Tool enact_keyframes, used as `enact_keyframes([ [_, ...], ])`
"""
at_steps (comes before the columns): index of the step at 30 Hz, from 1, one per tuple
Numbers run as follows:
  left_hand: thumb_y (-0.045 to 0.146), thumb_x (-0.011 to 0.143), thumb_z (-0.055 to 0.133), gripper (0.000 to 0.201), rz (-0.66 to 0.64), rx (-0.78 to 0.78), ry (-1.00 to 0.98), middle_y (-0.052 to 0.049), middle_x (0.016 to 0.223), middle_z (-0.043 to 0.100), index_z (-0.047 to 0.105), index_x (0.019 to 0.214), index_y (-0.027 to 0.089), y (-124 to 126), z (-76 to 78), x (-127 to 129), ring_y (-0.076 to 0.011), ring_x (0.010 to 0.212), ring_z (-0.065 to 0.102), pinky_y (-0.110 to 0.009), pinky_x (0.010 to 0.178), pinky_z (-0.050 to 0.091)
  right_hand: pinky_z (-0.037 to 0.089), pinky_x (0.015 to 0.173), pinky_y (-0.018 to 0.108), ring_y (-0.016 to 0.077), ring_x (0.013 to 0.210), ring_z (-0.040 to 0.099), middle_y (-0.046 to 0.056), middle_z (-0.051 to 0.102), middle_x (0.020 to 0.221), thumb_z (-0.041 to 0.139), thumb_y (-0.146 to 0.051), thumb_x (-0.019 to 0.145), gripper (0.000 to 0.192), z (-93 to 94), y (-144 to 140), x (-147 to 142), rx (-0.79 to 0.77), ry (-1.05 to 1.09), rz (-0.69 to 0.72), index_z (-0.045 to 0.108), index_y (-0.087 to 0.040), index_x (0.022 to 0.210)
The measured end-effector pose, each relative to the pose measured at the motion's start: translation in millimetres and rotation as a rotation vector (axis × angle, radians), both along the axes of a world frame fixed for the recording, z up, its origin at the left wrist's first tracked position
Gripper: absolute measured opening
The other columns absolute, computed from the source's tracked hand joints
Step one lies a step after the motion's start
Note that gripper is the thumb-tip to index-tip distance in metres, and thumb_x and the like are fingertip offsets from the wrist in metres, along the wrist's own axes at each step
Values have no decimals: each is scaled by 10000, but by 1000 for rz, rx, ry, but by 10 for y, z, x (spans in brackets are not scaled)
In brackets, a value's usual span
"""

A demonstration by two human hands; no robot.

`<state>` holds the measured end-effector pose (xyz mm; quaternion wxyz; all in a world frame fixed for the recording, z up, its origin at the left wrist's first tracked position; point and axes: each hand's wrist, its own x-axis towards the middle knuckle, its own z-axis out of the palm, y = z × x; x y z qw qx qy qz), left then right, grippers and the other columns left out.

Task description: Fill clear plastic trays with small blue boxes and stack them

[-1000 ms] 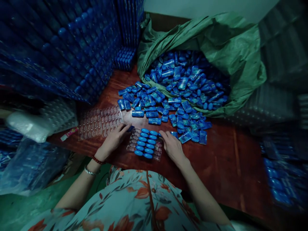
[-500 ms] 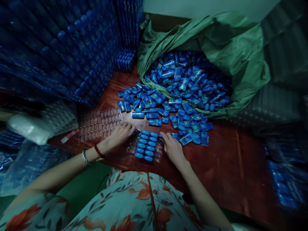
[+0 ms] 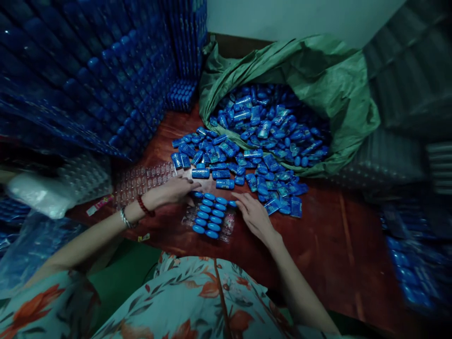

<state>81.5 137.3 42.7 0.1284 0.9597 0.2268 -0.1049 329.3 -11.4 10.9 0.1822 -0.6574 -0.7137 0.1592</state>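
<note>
A clear plastic blister tray (image 3: 188,216) lies in front of me, its two middle columns filled with glossy blue oval capsule-like containers (image 3: 217,213). At its upper left corner my left hand (image 3: 173,190) has thumb and fingers around a small blue container (image 3: 196,194). Across from it my right hand (image 3: 256,214) pinches another blue container (image 3: 232,203) at the upper right corner. Both containers line up with the tray's top row. Just beyond lie loose blue containers in printed wrap (image 3: 225,183); their lettering is too small to read.
A green sack (image 3: 346,103) spills blue containers (image 3: 268,122) onto the reddish table (image 3: 318,235). An unfilled clear tray (image 3: 129,181) lies at left, beside a pink wrapper (image 3: 102,203). Tall stacks of filled blue trays (image 3: 106,80) rise at left. More clear trays (image 3: 381,155) stand at right.
The view has shifted slightly. My left fingers have lifted and opened a little around their container, which shows more now. My right hand stays at the tray's upper right corner.
</note>
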Motion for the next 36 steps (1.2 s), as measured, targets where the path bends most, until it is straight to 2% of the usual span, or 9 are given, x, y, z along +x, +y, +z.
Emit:
enact_keyframes([
  [3, 315, 872, 531, 263, 106, -118, -132, -50, 912, 637, 550, 1089, 169, 286, 16, 50, -164, 739, 597, -238, 654, 419, 454, 824, 289, 178, 995, 574, 65, 603, 1118, 363, -266, 959, 314, -45, 287, 57, 21, 44, -55, 546, -205, 1207],
  [7, 285, 849, 554, 275, 187, 71, -61, -124, 1103, 583, 558, 1077, 131, 403, -152, 387, -238, 938, 598, -278, 714, 443, 458, 817, 349, 246, 1050, 527, 93, 567, 1187, 493, -203, 877, 318, -125, 684, -9, -63, -206, 107, 571, -215, 1185],
  [10, 225, 845, 538, 258, 192, 123, -3, -151, 1087, 580, 542, 1068, 95, 333, -284, 529, -253, 927, 605, -304, 719, 458, 447, 836, 386, 262, 1046, 529, 113, 579, 1177, 436, -142, 876, 334, -142, 736, 12, -96, -254, 144, 569, -200, 1177],
  [15, 200, 788, 606, 304, 268, 84, -131, -146, 1094, 570, 514, 1065, 113, 173, -304, 193, -249, 968, 584, -306, 746, 470, 475, 819, 358, 223, 963, 598, 85, 620, 1098, 491, -281, 879, 326, -106, 192, 301, 55, 262, -112, 484, -204, 1196],
  [18, 212, 830, 560, 228, 423, -13, -413, -77, 966, 611, 511, 1044, 150, -38, -286, -124, -194, 864, 605, -295, 732, 483, 505, 684, 300, 189, 793, 623, 29, 641, 886, 611, -404, 796, 319, -26, -287, 387, 85, 525, -314, 534, -213, 1040],
  [22, 275, 872, 530, 215, 757, -95, -886, -20, 899, 610, 507, 1068, 191, -508, -289, -373, -135, 771, 612, -251, 683, 499, 512, 710, 293, 172, 778, 629, 24, 659, 871, 584, -367, 826, 199, 46, -667, 208, 8, 542, -264, 598, -217, 956],
  [25, 249, 871, 539, 174, 875, -43, -1021, -23, 922, 585, 537, 1037, 195, -847, -320, -426, -132, 781, 599, -263, 698, 504, 493, 824, 328, 188, 914, 614, 53, 650, 999, 487, -263, 894, 202, -12, -681, -8, 78, 392, -183, 576, -225, 1072],
  [30, 197, 866, 537, 126, 722, 125, -997, -38, 918, 584, 573, 987, 195, -1122, -437, -361, -160, 866, 571, -296, 755, 494, 465, 807, 341, 214, 916, 563, 100, 609, 974, 365, -92, 888, 330, -72, -496, -136, 145, -70, 52, 552, -177, 1146],
  [36, 119, 909, 416, 279, 437, 199, -837, -62, 920, 586, 524, 1157, 188, -994, -526, -296, -152, 810, 549, -266, 698, 472, 364, 704, 321, 201, 789, 524, 81, 598, 899, 379, -27, 863, 309, 221, -227, -89, 52, -447, 346, 574, -163, 1059],
])
